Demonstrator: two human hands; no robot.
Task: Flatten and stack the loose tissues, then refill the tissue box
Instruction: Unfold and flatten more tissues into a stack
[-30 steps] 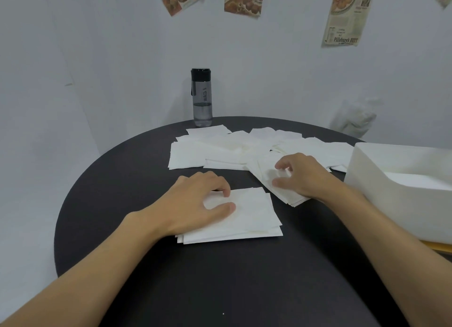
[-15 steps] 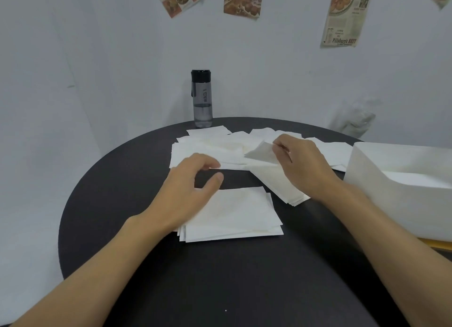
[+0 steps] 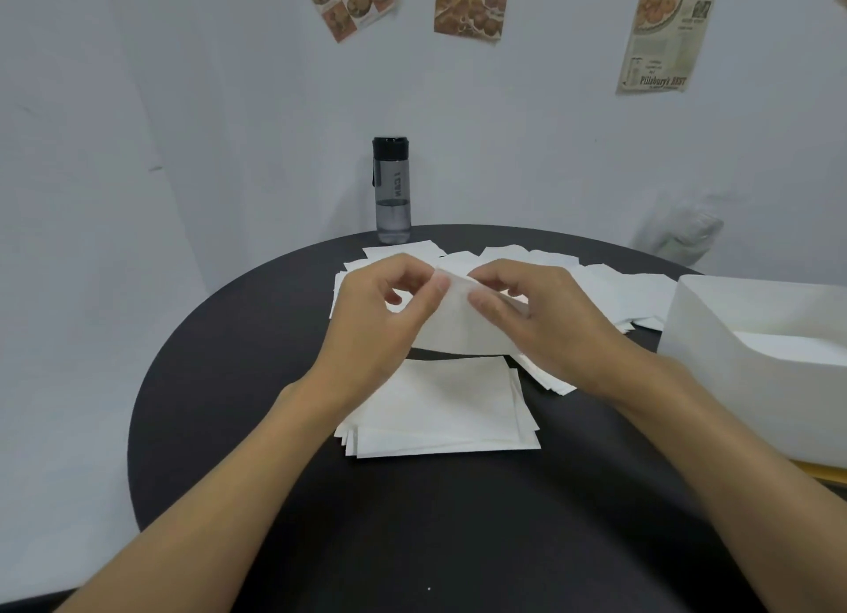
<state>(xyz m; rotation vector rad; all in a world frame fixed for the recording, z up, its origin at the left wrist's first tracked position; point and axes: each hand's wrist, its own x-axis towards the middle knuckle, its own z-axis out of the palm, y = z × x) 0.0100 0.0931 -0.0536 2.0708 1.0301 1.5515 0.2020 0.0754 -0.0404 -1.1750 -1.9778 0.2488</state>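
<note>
One white tissue (image 3: 460,324) hangs in the air above the table, pinched at its top edge by my left hand (image 3: 380,319) and my right hand (image 3: 541,324). Below it lies a neat stack of flattened tissues (image 3: 444,411) on the black round table (image 3: 412,521). Several loose tissues (image 3: 609,287) are spread behind my hands, partly hidden by them. The white tissue box (image 3: 742,365) stands open at the right edge of the table.
A grey water bottle (image 3: 391,191) with a black cap stands at the table's far edge by the white wall. Paper posters (image 3: 472,3) hang on the wall. A crumpled white bag (image 3: 683,236) sits behind the table at the right.
My right hand lifted one tissue off the loose pile. My left hand left the stack, rose and took hold of the tissue's other side; it now hangs over the stack.
</note>
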